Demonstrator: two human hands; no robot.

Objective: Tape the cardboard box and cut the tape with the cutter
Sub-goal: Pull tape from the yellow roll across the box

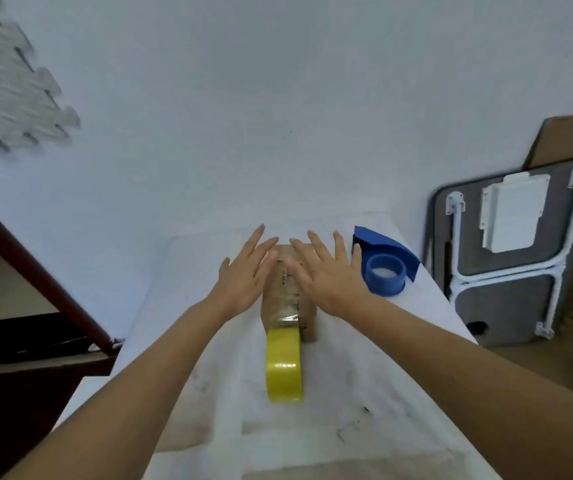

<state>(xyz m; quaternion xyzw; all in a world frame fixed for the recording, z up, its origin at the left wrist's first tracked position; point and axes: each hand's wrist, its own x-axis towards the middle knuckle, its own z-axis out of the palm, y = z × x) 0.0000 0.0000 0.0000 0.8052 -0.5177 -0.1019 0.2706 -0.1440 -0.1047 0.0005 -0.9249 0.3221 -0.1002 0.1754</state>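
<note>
Flat hands (pixel 247 271) (pixel 326 275) on taped cardboard box (pixel 287 299), yellow tape roll (pixel 283 365)

Both hands flat and spread on the cardboard box (pixel 287 289), left hand (pixel 243 275) and right hand (pixel 326 275) side by side. Yellow tape roll (pixel 283 363) hangs off its near end, blue cutter (pixel 385 265) sits just right on the worktop (pixel 364 393).

Brown cardboard box (pixel 287 299) taped along top, yellow tape roll (pixel 284 363) against it, blue cutter (pixel 385 268) beside
</note>
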